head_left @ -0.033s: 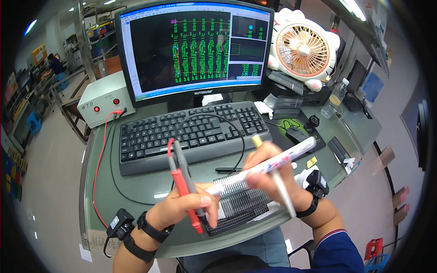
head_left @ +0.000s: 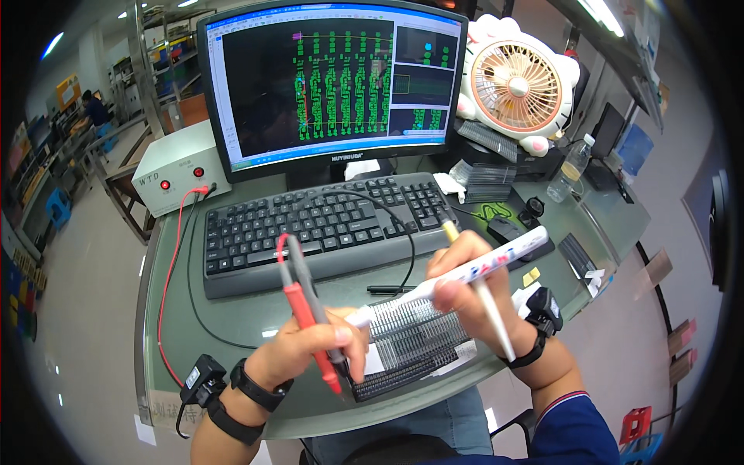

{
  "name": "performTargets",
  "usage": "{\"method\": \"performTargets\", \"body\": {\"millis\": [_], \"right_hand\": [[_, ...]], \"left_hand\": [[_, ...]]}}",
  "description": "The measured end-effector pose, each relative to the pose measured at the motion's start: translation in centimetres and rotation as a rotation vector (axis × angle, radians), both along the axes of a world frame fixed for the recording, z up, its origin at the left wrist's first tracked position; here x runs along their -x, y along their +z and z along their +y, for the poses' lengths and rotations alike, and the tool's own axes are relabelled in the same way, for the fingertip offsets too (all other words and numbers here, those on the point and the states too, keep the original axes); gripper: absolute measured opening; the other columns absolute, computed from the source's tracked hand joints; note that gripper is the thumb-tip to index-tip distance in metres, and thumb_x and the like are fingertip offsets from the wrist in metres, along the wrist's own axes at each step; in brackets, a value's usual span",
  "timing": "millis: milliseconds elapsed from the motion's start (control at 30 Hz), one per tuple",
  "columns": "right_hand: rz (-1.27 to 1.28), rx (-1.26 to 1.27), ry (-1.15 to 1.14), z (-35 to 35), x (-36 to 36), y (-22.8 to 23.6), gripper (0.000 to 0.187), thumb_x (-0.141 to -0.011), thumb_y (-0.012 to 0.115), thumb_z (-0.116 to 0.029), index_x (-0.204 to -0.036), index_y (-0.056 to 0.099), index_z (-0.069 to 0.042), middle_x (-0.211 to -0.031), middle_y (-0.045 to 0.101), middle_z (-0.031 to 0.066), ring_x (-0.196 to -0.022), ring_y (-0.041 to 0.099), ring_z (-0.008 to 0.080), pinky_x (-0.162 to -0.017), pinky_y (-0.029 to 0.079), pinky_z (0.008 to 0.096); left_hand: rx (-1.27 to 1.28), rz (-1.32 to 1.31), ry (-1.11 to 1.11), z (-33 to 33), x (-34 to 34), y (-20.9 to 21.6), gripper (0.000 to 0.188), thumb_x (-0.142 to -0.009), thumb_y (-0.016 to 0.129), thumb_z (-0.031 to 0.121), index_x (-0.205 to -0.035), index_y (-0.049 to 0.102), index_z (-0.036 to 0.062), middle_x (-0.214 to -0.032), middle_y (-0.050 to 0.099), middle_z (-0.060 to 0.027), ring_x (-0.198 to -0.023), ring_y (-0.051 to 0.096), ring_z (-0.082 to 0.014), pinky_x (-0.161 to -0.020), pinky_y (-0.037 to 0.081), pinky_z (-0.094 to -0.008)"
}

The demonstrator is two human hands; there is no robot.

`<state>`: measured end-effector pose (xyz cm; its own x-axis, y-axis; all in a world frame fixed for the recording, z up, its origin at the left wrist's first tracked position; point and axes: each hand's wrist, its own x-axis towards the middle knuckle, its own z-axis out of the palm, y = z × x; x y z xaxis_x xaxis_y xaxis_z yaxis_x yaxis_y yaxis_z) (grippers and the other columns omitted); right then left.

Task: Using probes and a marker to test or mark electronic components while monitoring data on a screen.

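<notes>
My left hand [head_left: 291, 353] is closed around a red test probe [head_left: 304, 308] and a black-grey test probe [head_left: 303, 271], both slanting across the fingers. A small white piece [head_left: 359, 317], maybe a cap, shows at its fingertips. In my right hand [head_left: 502, 298] is a white marker pen [head_left: 504, 257], its narrow end directed at that white piece; whether they touch is unclear. The same hand also grips a slim white stick with a yellow end [head_left: 493, 318]. Beneath both hands lies a dark panel of narrow circuit boards [head_left: 415, 337] at the table's front edge.
A black keyboard [head_left: 325, 225] lies behind my hands, before a monitor [head_left: 310, 85]. At left, a white box [head_left: 182, 170] feeds the probe leads. On the right are a mouse [head_left: 505, 229], a bottle [head_left: 570, 170], stacked dark boards [head_left: 488, 182] and a fan [head_left: 515, 85]. A black pen [head_left: 386, 290] lies near the keyboard.
My right hand has shifted slightly right with the marker pen and stick, drawing the pen away from my left fingers. The probes have tipped a little left.
</notes>
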<state>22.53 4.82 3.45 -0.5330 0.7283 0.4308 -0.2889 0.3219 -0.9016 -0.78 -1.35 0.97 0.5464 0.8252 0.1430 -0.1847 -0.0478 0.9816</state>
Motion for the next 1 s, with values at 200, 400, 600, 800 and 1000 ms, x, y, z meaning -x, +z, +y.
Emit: {"method": "performTargets", "body": {"millis": [200,400,600,800,1000], "right_hand": [[-0.463,0.026,0.076,-0.8,0.3,-1.4,0.023,-0.082,0.073,-0.018,-0.088,0.055,-0.004,-0.079,0.058,0.0013,-0.069,0.053,0.0051,-0.059,0.042,0.0201],[-0.513,-0.208,0.066,-0.8,0.7,-3.0,0.025,-0.082,0.071,-0.02,-0.081,0.055,-0.001,-0.069,0.056,0.0076,-0.061,0.055,0.0143,-0.053,0.041,0.0282],[-0.569,-0.249,0.074,-0.8,0.9,-3.0,0.026,-0.081,0.072,-0.02,-0.08,0.055,-0.001,-0.067,0.057,0.009,-0.057,0.055,0.0175,-0.051,0.042,0.0295],[-0.552,-0.294,0.015,-1.0,1.1,-3.2,0.026,-0.082,0.072,-0.02,-0.082,0.055,-0.001,-0.068,0.057,0.0096,-0.057,0.056,0.019,-0.052,0.044,0.03],[-0.577,-0.291,-0.01,-1.1,1.1,-3.2,0.025,-0.083,0.07,-0.021,-0.084,0.056,0.0,-0.069,0.058,0.0102,-0.059,0.058,0.02,-0.053,0.044,0.0309]], "left_hand": [[-0.077,0.038,0.071,1.2,0.7,-0.9,0.042,-0.087,0.039,0.026,-0.072,0.066,-0.002,-0.084,0.065,-0.0152,-0.09,0.058,-0.025,-0.078,0.042,-0.032],[0.02,0.19,0.129,1.5,0.6,-1.5,0.041,-0.088,0.04,0.027,-0.07,0.066,-0.0001,-0.073,0.065,-0.01,-0.102,0.062,-0.0278,-0.072,0.039,-0.0283],[0.023,0.189,0.14,1.5,0.7,-1.3,0.042,-0.089,0.04,0.028,-0.07,0.066,0.0001,-0.075,0.066,-0.0107,-0.103,0.062,-0.0273,-0.073,0.04,-0.0287],[0.026,0.175,0.112,1.7,0.7,-1.2,0.041,-0.092,0.038,0.024,-0.07,0.063,0.0002,-0.073,0.062,-0.0068,-0.101,0.059,-0.0208,-0.073,0.043,-0.0281],[0.032,0.175,0.11,1.6,0.7,-1.2,0.041,-0.092,0.039,0.024,-0.07,0.064,0.0002,-0.072,0.062,-0.0066,-0.102,0.06,-0.0209,-0.072,0.043,-0.0276]]}}
